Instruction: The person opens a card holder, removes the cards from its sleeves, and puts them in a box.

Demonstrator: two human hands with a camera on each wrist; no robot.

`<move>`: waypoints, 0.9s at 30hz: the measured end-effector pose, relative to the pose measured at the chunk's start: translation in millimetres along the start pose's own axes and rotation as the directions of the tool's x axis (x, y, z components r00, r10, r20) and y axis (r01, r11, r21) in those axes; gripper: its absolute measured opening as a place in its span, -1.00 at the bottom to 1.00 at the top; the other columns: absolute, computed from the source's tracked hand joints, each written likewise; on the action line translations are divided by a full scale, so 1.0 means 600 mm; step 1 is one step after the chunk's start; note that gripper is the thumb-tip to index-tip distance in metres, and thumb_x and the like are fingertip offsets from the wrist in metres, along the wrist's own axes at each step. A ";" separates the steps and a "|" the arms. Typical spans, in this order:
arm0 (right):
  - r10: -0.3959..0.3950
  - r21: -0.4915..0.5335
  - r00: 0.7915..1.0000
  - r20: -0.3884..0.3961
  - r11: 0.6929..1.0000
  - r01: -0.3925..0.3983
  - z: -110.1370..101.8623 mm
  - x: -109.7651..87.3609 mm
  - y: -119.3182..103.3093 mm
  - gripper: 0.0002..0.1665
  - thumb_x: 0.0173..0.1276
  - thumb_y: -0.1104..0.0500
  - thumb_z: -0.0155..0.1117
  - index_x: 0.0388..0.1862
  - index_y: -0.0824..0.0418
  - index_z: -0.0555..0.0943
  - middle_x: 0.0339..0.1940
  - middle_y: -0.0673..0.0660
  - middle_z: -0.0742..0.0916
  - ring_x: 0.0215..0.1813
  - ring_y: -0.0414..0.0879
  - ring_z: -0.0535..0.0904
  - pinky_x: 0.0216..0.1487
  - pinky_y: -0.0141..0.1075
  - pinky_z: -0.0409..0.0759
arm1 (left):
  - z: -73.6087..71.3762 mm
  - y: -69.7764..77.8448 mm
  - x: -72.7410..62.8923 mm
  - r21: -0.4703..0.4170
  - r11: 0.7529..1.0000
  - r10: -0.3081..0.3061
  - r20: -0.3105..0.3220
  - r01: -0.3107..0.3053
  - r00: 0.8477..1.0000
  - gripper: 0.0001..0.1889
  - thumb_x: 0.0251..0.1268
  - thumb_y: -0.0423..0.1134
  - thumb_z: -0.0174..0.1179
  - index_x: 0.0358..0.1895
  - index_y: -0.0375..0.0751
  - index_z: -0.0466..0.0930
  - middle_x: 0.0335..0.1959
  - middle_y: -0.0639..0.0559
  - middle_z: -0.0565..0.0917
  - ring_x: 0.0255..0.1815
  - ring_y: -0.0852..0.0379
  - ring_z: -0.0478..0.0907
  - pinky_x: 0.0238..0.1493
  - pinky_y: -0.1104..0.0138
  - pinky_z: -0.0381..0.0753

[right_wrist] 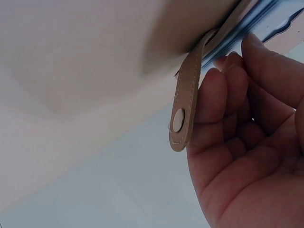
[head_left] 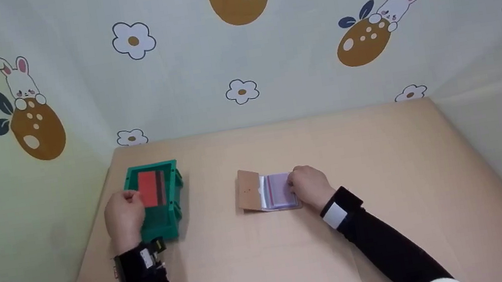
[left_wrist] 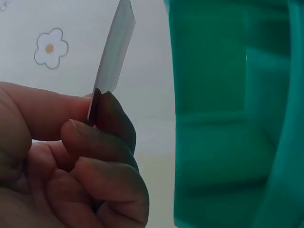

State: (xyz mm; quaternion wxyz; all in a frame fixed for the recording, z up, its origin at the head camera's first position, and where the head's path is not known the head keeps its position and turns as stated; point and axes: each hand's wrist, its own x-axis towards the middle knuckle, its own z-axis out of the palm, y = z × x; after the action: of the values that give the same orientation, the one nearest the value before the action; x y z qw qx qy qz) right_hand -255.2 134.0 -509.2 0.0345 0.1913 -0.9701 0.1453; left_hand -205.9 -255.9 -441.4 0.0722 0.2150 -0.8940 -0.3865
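Between its thumb and fingertips my left hand (head_left: 125, 217) pinches a red card (head_left: 150, 188) with a dark stripe. In the head view the card overlaps the green plastic bin (head_left: 161, 231); the left wrist view shows the card (left_wrist: 115, 50) nearly edge-on beside the bin's wall. A brown card holder (head_left: 249, 191) lies unfolded on the table, its clear plastic sleeves (head_left: 281, 189) showing. My right hand (head_left: 310, 186) grips the sleeves' right edge, thumb on top. Close to those fingers a stitched strap (right_wrist: 186, 99) with a metal snap sticks out from the holder.
The bin stands near the left edge of the tan table (head_left: 249, 265). Behind the table and along its sides hangs a pale curtain (head_left: 190, 70) printed with flowers and rabbits. The card holder sits right of the bin, with bare table between them.
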 end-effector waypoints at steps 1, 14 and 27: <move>0.000 0.000 1.000 0.000 1.000 0.000 0.000 0.000 0.000 -0.93 0.12 0.29 0.50 -0.42 0.28 0.76 -0.45 0.12 0.66 -0.33 0.04 0.63 -0.29 -0.13 0.63 | -0.003 -0.004 0.002 0.004 1.000 -0.012 0.003 0.012 1.000 -0.67 0.54 -0.24 -0.06 0.07 -0.48 0.50 0.02 -0.39 0.57 -0.04 -0.21 0.50 -0.08 0.02 0.49; -0.002 0.009 1.000 -0.013 1.000 0.002 0.000 -0.002 0.000 -0.93 0.12 0.29 0.50 -0.43 0.28 0.75 -0.47 0.11 0.65 -0.35 0.04 0.62 -0.29 -0.12 0.62 | -0.004 -0.022 0.018 0.184 0.981 -0.067 0.057 0.056 0.996 -0.72 0.47 -0.25 -0.06 -0.11 -0.44 0.54 -0.13 -0.30 0.61 -0.26 -0.11 0.51 -0.38 0.16 0.41; 0.007 -0.001 1.000 0.004 1.000 -0.007 -0.003 -0.002 -0.003 -0.93 0.16 0.28 0.47 -0.39 0.28 0.75 -0.44 0.12 0.66 -0.31 0.04 0.63 -0.30 -0.13 0.63 | 0.021 -0.010 0.017 0.243 0.970 -0.036 0.057 0.021 0.998 -0.75 0.42 -0.28 -0.02 -0.36 -0.35 0.58 -0.39 -0.16 0.60 -0.42 -0.04 0.47 -0.53 0.22 0.34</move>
State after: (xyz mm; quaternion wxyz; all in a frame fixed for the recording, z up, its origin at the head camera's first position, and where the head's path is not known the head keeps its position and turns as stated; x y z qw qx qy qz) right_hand -253.2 133.4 -507.2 0.0322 0.1880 -0.9710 0.1444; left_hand -216.9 -255.8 -454.9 0.0123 0.2231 -0.9330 -0.2820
